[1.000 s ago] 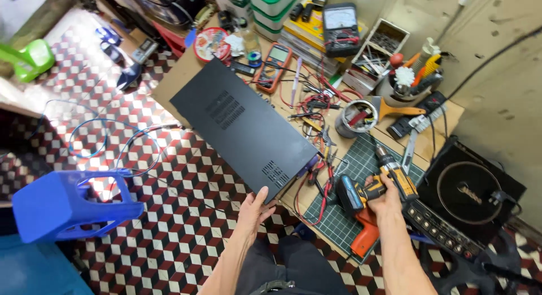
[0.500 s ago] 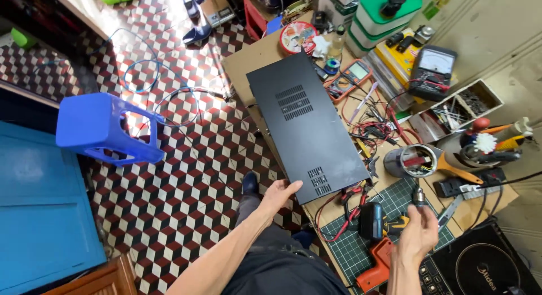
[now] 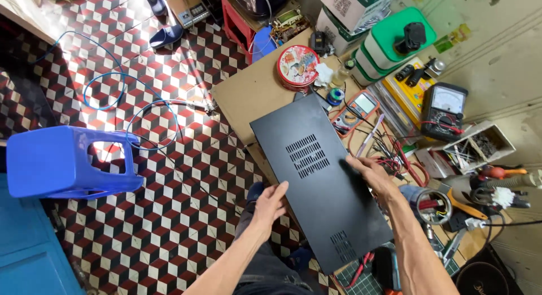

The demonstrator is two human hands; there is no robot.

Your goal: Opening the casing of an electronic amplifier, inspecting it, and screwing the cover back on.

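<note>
A: At the far left we see a blue plastic stool (image 3: 68, 162) on the checkered tile floor (image 3: 169, 216), and blue cables (image 3: 113, 97) lie on the tiles just behind it.

B: Yes. Then comes our left hand (image 3: 270, 203). Its fingers (image 3: 278, 189) are spread apart and they touch the left long edge of the black metal cover (image 3: 316, 176). We cannot tell if they curl under it.

A: The cover is a flat black panel with vent slots. It lies diagonally on the low surface (image 3: 248, 94), and its near left part sticks out over the floor.

B: Our right hand (image 3: 367, 173) rests flat on the right side of the cover, fingers extended and a little apart, not clamped on anything.

A: Behind the cover we see a round red tin (image 3: 298, 66) and an orange multimeter (image 3: 357, 108).

B: Further right stands a black analog meter (image 3: 444, 106), then a white tray of small parts (image 3: 480, 145). Near our right forearm there is a metal cup with tools (image 3: 433, 206).
</note>
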